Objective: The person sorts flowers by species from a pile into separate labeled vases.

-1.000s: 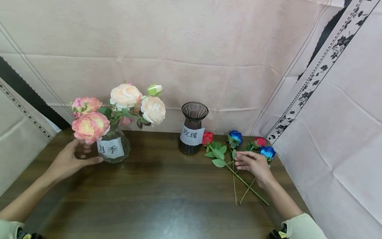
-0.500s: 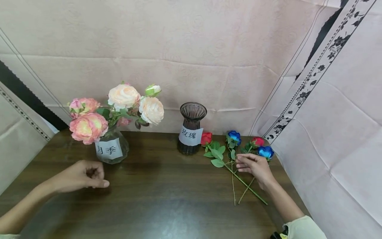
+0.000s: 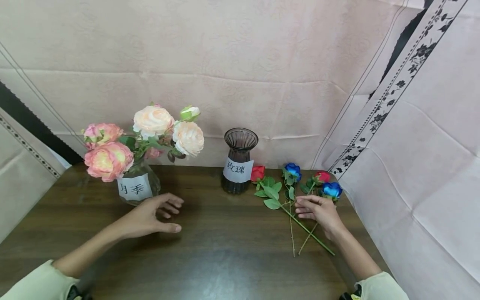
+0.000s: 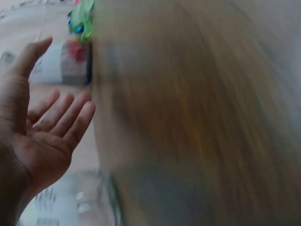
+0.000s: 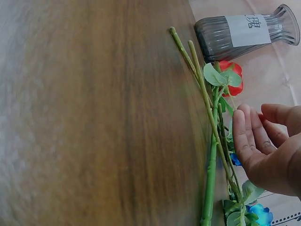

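My left hand (image 3: 151,216) is held over the table, fingers relaxed and apart, with nothing in it. Just behind it stands a round clear glass vase (image 3: 141,170) with a white label, holding pink and cream flowers (image 3: 109,161). My right hand (image 3: 318,212) hovers at the stems of the loose roses, its fingers loosely bent. In the right wrist view, no stem lies between its thumb and fingers. Two red roses, the left one (image 3: 257,173) beside the dark vase, and two blue roses, one (image 3: 332,190) near my right hand, lie with crossed stems (image 5: 211,169).
A dark fluted glass vase (image 3: 235,187) with a white label stands upright at the back centre, with no flowers in it. The brown wooden table (image 3: 210,258) ends at a pale cloth backdrop (image 3: 240,75), and cloth also hangs at both sides.
My left hand has left the round vase, first drawing back with curled fingers, then moving right and opening. My right hand has stayed almost in place by the roses.
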Demonstrator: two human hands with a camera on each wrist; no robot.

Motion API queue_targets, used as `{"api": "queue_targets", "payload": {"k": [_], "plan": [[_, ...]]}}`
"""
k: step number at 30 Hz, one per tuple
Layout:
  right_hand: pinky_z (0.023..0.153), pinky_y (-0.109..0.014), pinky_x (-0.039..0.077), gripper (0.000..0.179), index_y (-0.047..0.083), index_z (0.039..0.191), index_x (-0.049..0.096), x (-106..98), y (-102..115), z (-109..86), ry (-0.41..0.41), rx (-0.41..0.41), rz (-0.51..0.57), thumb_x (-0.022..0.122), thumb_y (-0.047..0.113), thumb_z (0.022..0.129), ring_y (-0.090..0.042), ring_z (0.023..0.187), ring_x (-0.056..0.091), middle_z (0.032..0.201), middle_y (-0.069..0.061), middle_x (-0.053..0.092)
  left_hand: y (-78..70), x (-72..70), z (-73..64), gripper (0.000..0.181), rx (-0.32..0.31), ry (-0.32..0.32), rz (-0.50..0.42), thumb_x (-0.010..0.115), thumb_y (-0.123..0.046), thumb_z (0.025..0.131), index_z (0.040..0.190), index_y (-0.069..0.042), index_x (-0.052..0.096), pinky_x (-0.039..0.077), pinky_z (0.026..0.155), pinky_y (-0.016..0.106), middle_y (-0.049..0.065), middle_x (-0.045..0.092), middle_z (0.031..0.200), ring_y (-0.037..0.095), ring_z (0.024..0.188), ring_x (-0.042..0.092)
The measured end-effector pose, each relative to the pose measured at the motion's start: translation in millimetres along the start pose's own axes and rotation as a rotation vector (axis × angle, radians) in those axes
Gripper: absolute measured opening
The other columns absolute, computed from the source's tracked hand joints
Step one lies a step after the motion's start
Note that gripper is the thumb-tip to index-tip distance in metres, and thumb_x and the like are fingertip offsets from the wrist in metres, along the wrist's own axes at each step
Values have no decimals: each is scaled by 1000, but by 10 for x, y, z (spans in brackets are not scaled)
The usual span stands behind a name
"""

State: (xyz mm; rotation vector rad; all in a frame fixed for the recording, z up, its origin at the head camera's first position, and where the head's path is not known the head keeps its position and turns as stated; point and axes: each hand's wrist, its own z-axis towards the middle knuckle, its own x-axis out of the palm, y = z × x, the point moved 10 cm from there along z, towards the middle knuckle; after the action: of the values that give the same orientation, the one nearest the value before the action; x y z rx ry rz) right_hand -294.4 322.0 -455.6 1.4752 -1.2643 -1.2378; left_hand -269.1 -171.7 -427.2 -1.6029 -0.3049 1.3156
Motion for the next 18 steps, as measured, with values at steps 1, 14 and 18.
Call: {"api": "queue_targets", "payload": {"k": [1, 14, 18], "plan": [[87, -30, 70, 45, -10, 146, 67, 1, 0, -2, 1, 1, -5, 72, 20, 113, -12, 93, 84, 111, -4, 87, 7, 40, 54, 72, -4, -9, 14, 96, -31, 92, 147, 1, 63, 67, 100, 36, 21, 72, 139, 33, 123, 74], [90, -32, 70, 40, -12, 142, 69, 57, -12, -33, 71, -15, -116, 69, 17, 114, -14, 99, 83, 119, -11, 86, 83, 165, 673, 92, -110, -144, 109, 95, -48, 91, 159, -1, 56, 59, 115, 60, 22, 69, 147, 41, 134, 70], [91, -35, 71, 37, -13, 141, 69, 85, -23, -45, 114, -42, -174, 64, 12, 115, -20, 104, 84, 125, -21, 83, 58, 216, 875, 96, -117, -166, 87, 96, -46, 90, 163, 0, 54, 59, 116, 60, 25, 67, 147, 42, 134, 69]]}}
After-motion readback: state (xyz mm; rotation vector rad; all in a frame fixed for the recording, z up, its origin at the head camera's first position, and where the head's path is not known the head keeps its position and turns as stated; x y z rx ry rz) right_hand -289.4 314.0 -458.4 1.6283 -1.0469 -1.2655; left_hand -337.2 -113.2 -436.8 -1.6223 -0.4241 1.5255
